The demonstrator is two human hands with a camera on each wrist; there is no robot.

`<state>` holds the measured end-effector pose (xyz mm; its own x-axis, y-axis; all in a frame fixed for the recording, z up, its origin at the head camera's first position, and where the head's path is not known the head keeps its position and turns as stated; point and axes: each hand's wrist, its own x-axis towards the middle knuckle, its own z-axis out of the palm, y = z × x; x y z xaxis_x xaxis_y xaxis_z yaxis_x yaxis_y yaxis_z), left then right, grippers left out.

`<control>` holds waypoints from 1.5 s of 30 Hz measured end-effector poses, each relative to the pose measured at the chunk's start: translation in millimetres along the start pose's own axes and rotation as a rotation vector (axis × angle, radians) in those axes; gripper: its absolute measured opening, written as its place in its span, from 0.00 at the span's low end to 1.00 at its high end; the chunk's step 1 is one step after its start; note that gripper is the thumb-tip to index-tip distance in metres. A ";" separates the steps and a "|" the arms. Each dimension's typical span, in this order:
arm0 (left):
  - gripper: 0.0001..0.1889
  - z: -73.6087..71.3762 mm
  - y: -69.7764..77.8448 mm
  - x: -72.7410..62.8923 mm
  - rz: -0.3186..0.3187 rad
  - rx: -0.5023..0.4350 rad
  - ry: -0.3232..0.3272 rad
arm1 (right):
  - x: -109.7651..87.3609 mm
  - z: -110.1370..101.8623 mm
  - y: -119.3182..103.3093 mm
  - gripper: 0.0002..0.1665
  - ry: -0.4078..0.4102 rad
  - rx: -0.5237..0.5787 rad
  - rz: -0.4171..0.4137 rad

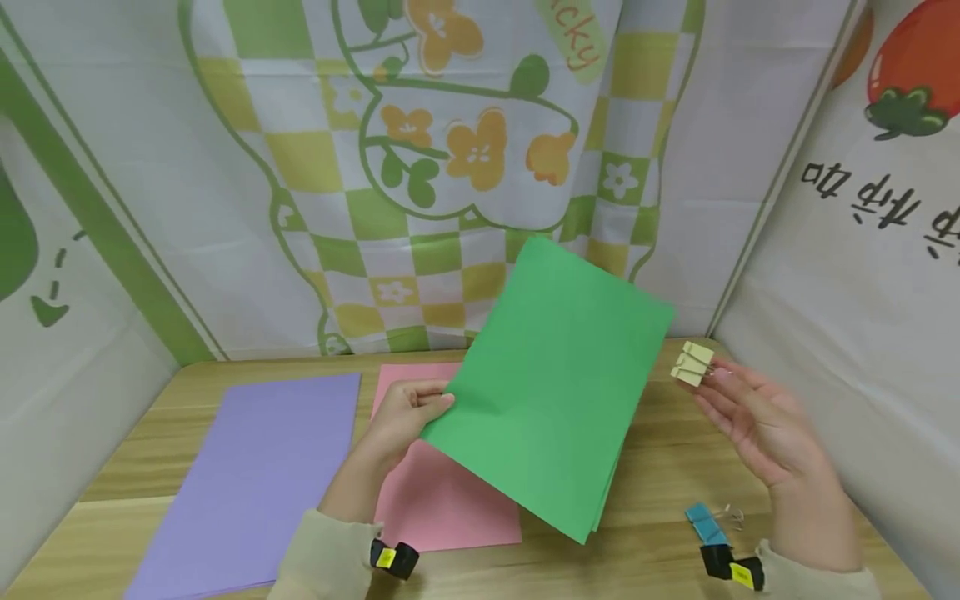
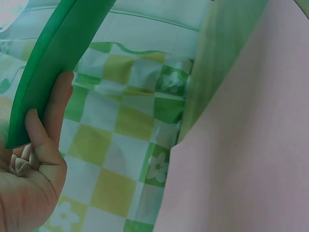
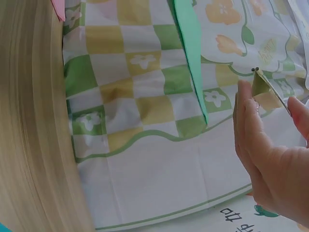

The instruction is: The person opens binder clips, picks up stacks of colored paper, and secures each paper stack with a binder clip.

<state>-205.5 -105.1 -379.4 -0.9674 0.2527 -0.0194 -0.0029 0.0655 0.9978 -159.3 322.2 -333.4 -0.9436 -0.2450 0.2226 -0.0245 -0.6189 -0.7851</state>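
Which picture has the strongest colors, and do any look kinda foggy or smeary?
Head view: strongest colors, the green paper vivid; left wrist view: hazy with a greenish tint, a very bright white patch in the top left corner; right wrist view: muted and soft, the wooden table looking smeary.
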 end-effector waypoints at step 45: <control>0.14 -11.0 31.2 -66.9 0.177 -0.201 0.277 | 25.6 65.4 34.3 0.17 0.025 -0.066 -0.103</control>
<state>-143.6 -130.6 -346.3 -0.9890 -0.0287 0.1448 0.1475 -0.1535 0.9771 -162.8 245.9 -316.8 -0.9429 -0.1634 0.2902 -0.1425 -0.5895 -0.7951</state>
